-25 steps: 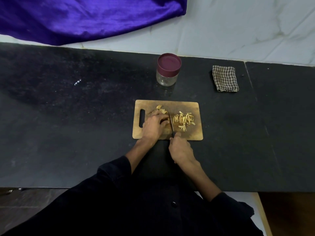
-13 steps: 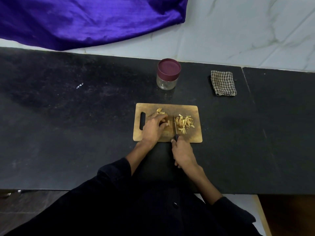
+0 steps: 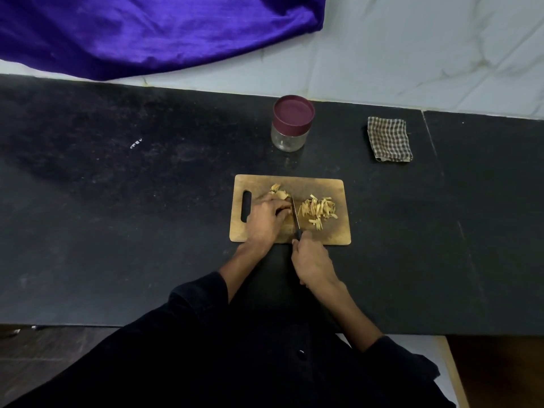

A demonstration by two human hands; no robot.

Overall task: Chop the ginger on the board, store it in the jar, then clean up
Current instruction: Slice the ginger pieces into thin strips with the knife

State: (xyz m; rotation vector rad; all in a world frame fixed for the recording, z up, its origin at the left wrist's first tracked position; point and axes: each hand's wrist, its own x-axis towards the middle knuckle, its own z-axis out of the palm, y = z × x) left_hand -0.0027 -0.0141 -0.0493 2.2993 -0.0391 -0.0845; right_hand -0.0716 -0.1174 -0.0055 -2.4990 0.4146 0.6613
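A wooden cutting board (image 3: 338, 234) lies on the black counter. My left hand (image 3: 266, 220) lies on the board with its fingers curled down on an uncut piece of ginger (image 3: 278, 192). My right hand (image 3: 312, 263) grips the handle of a knife (image 3: 295, 214), whose blade stands right against my left fingertips. A pile of chopped ginger strips (image 3: 318, 210) lies to the right of the blade. Behind the board stands a clear glass jar (image 3: 291, 123) with its maroon lid on.
A folded checked cloth (image 3: 388, 139) lies at the back right of the black counter (image 3: 117, 231). A purple fabric (image 3: 147, 30) hangs over the marble wall at the back left. The counter's front edge is near my body.
The knife moved right toward the chopped pile half a second ago and is now back against my left fingertips. My left hand has stayed on the ginger piece.
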